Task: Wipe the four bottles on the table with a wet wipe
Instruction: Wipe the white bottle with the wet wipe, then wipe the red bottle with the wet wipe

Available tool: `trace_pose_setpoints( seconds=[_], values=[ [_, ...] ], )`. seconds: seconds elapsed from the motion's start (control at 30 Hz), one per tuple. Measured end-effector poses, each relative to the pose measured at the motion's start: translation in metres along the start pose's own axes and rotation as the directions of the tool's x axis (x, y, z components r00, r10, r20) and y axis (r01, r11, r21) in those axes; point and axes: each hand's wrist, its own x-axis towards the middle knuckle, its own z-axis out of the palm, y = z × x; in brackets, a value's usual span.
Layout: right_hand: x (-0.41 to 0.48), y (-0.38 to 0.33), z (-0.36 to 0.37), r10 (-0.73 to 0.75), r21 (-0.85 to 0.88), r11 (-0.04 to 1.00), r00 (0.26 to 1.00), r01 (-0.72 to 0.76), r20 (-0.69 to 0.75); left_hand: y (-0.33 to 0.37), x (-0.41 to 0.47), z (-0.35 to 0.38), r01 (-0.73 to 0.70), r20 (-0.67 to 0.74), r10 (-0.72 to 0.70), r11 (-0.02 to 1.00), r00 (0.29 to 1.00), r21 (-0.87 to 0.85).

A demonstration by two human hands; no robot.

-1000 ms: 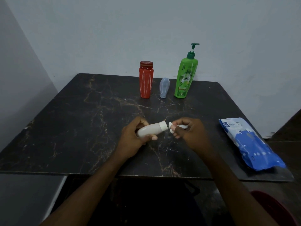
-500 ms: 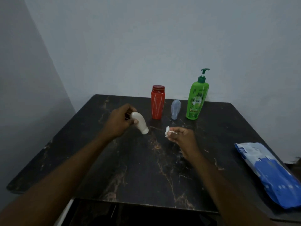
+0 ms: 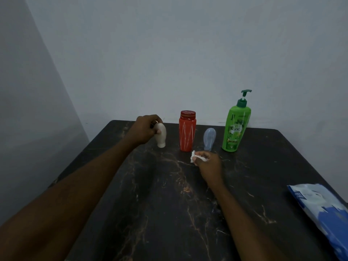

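Note:
My left hand (image 3: pixel 146 129) grips the small white bottle (image 3: pixel 161 136), which stands cap-down on the dark marble table (image 3: pixel 169 204) at the back left, next to the red bottle (image 3: pixel 187 131). A small clear bluish bottle (image 3: pixel 209 138) and a tall green pump bottle (image 3: pixel 235 127) stand to the right in the same back row. My right hand (image 3: pixel 208 164) pinches a crumpled white wet wipe (image 3: pixel 194 157) just in front of the red and bluish bottles, low over the table.
A blue and white pack of wet wipes (image 3: pixel 322 210) lies at the table's right edge. Grey walls rise behind the table and on the left.
My left hand carried the white bottle from the table's middle to the back left and set it upside down beside the red bottle. My right hand with the wipe moved slightly toward the back row.

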Motion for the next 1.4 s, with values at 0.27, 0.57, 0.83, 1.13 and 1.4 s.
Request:
trace_pose_setpoints(
  seconds=[0.27,0.57,0.83,1.13,1.4],
  values=[
    [0.001,0.005,0.002,-0.022,-0.053,0.998,1.000,0.022,0.001,-0.012,0.013,0.019,-0.017,0.025,0.017,1.000,1.000,0.021],
    [0.004,0.007,0.003,-0.007,-0.061,0.998,1.000,0.007,0.009,-0.026,0.020,0.032,-0.005,0.104,0.004,1.000,0.995,0.007],
    [0.006,0.010,0.005,-0.007,-0.059,0.998,1.000,0.008,0.017,-0.032,0.023,0.036,-0.017,0.135,0.012,0.999,0.991,0.031],
    [0.003,0.011,0.004,-0.018,-0.068,0.998,1.000,0.019,0.010,-0.026,0.023,0.034,0.042,0.173,-0.048,0.998,0.984,0.035],
    [0.006,0.014,0.005,-0.066,-0.022,0.998,0.998,0.067,0.021,0.024,0.042,0.005,-0.238,0.031,0.236,0.969,0.971,0.069]
  ],
)
